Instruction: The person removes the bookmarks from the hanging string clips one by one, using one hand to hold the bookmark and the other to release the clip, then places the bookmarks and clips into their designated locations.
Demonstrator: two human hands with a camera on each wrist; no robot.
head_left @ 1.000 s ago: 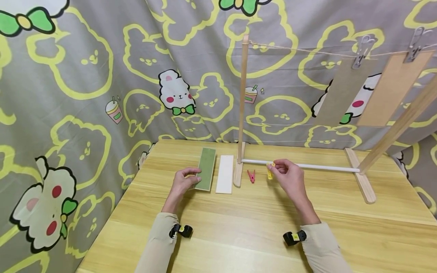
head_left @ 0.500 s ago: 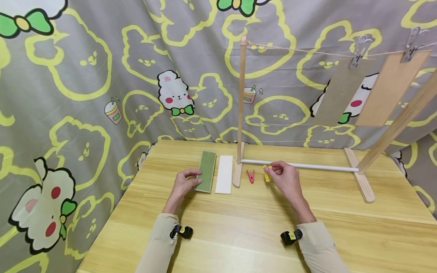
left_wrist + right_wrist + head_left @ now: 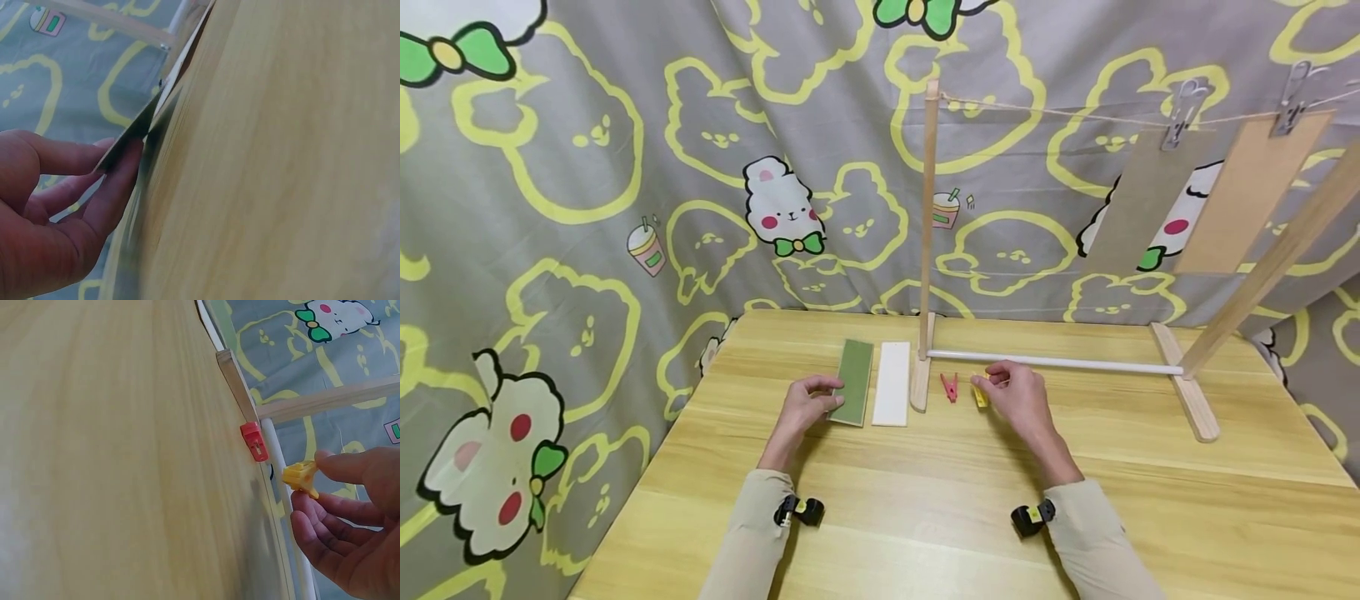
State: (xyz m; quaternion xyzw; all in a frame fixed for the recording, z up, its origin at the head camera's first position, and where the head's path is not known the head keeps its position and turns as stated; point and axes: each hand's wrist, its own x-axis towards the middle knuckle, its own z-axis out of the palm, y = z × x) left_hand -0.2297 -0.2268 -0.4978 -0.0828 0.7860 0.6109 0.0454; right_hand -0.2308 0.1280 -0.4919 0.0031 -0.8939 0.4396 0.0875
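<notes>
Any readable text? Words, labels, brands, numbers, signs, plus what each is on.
No readable text in any view.
Left wrist camera, right wrist camera: yellow stickers too small to read.
Printed cups on curtain: no legible lettering.
Yellow clothespin, pink clothespin, green card, white card: no lettering visible.

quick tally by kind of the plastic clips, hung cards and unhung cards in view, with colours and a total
plastic clips: 2, a yellow clip and a red-pink clip
hung cards: 2, a grey-brown card and a tan card
unhung cards: 2, a green card and a white card
total: 6
</notes>
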